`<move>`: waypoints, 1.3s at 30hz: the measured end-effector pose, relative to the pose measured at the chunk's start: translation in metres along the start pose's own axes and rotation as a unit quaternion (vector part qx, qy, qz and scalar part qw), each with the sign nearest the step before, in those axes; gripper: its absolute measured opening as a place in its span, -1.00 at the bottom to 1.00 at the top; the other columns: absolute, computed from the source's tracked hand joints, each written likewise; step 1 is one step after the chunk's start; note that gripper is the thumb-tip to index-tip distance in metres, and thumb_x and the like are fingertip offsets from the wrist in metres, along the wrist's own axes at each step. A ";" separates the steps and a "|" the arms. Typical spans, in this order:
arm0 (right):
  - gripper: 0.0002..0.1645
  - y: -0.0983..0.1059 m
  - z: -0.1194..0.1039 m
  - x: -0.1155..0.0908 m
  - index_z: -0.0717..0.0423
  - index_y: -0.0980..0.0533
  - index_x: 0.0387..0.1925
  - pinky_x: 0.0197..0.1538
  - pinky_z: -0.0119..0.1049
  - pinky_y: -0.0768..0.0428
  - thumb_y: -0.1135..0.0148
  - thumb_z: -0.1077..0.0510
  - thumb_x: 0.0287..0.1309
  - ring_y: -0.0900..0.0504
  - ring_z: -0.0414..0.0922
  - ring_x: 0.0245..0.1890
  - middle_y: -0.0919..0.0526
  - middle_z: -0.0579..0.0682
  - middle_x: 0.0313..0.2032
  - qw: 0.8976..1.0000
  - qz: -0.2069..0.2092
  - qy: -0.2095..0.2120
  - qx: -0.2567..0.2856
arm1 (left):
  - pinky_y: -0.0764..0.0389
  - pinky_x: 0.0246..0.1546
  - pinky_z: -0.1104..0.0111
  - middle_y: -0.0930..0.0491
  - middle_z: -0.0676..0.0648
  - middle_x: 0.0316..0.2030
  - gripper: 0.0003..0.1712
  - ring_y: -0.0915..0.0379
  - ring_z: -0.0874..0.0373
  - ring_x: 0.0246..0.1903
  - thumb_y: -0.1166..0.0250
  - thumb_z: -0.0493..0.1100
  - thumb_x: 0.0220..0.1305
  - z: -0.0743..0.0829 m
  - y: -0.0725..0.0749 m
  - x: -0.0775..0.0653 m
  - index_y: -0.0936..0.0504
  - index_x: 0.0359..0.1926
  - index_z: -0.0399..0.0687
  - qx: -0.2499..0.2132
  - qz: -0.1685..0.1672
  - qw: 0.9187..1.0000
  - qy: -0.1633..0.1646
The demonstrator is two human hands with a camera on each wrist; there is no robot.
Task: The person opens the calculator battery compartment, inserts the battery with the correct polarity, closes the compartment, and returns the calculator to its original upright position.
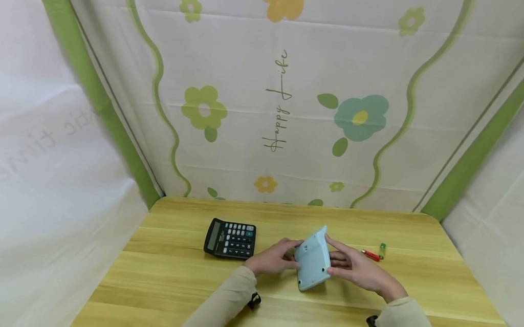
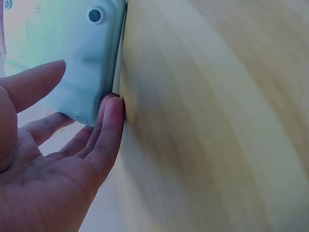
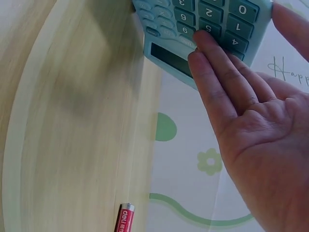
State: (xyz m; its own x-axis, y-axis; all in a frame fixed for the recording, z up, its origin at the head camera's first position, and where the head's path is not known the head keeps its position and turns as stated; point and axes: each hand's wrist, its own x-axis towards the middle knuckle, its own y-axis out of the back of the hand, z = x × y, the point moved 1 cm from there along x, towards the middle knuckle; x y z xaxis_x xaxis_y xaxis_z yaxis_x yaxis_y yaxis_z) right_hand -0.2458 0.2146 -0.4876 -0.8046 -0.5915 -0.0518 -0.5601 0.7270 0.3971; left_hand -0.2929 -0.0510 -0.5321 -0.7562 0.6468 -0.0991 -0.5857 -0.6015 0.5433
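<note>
- White cloth (image 1: 239, 64) printed with flowers and the words "Happy Life" hung beyond the far edge of your wood-grain surface (image 1: 155, 283).
- You had the light blue calculator (image 1: 313, 265) up near the middle of that surface, steeply tilted, its back toward the head camera; whether its lower edge touched the wood could not be told.
- Your left hand (image 1: 275, 257) held the calculator's side facing the surface's left edge, thumb on the back side and fingers around the rim, near a dark round foot (image 2: 94, 15).
- Your right hand (image 1: 360, 269) gripped the opposite side, thumb at the rim, with fingertips against the front, by the keys (image 3: 239, 13) and the display (image 3: 169, 59).
- Left of your hands lay a black calculator (image 1: 237, 241), keys up, its display end toward the surface's left edge.
- Beyond your right hand, toward the far right corner, a red battery (image 1: 370, 255) lay just beside a small green cylinder (image 1: 382, 251); you could read "deli" on the red one in the right wrist view.
- Pale sleeves (image 1: 223, 304) covered your forearms.
</note>
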 end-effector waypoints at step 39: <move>0.06 0.005 0.014 -0.002 0.21 0.07 0.48 0.05 -0.28 -0.61 -0.35 0.09 0.13 -0.54 0.12 0.12 -0.45 0.36 0.18 1.000 0.010 0.002 0.015 | -0.52 0.01 0.49 -0.08 0.00 0.30 0.49 -0.42 0.20 -0.04 -0.68 -0.03 -0.36 0.005 -0.015 -0.008 0.12 0.52 0.01 0.091 0.032 0.995 0.015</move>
State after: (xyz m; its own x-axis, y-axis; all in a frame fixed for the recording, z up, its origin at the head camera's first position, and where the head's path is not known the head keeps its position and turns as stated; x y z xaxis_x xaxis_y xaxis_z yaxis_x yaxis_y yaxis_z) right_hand -0.2500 0.2244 -0.4985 -0.8152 -0.5778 -0.0413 -0.5495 0.7489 0.3704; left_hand -0.2771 -0.0446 -0.5349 -0.8001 0.5941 -0.0832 -0.4760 -0.5442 0.6909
